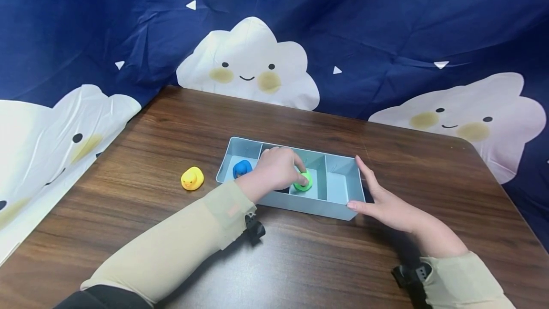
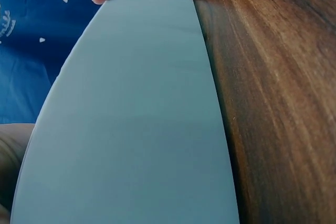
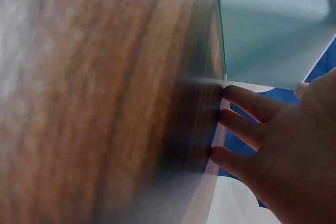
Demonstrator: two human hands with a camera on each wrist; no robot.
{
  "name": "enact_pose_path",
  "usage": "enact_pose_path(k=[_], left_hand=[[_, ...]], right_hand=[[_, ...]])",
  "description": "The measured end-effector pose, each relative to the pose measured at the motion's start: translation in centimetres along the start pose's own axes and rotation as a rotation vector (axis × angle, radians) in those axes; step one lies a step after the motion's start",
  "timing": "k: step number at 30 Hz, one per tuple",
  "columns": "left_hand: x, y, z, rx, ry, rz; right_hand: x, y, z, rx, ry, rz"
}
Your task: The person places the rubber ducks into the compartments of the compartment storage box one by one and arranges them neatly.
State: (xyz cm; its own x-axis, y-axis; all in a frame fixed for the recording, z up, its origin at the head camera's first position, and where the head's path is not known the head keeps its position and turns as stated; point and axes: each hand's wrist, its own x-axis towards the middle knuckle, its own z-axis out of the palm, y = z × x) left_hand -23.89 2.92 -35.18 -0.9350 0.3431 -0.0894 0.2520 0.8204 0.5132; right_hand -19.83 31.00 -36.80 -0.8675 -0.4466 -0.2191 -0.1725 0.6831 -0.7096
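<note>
A light blue divided box lies lengthwise across the table. My left hand reaches over its front wall and pinches a green rubber duck between thumb and fingers in the third compartment from the left; the fingers cover part of the duck. At the box's right end, my right hand grips it, thumb on the front corner and a finger at the back corner. In the right wrist view, other fingers stretch down to the tabletop beside the end wall. A blue rubber duck sits in the leftmost compartment.
A yellow rubber duck stands on the brown wooden table, left of the box. The second compartment looks dark inside and is mostly behind my left hand. A dark blue cloth with white clouds hangs behind the table.
</note>
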Motion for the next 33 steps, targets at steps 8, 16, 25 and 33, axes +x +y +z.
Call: enact_pose_path(k=[8,16,25,33], left_hand=[[-1.9,0.6,-2.9,0.086,0.096,0.066],[-7.1,-2.0,-10.2,-0.044,0.173,0.173],[-11.3,-13.0,-13.7,-0.204,0.219,0.009],[-13.2,-20.5,-10.6,-0.106,0.199,-0.038]], right_hand=[[-0.1,-0.4,0.0,-0.003,0.002,0.007],[0.0,-0.3,0.0,-0.008,0.007,0.006],[0.0,0.1,0.3,0.008,0.002,-0.008],[-0.1,-0.1,0.2,0.007,0.005,-0.038]])
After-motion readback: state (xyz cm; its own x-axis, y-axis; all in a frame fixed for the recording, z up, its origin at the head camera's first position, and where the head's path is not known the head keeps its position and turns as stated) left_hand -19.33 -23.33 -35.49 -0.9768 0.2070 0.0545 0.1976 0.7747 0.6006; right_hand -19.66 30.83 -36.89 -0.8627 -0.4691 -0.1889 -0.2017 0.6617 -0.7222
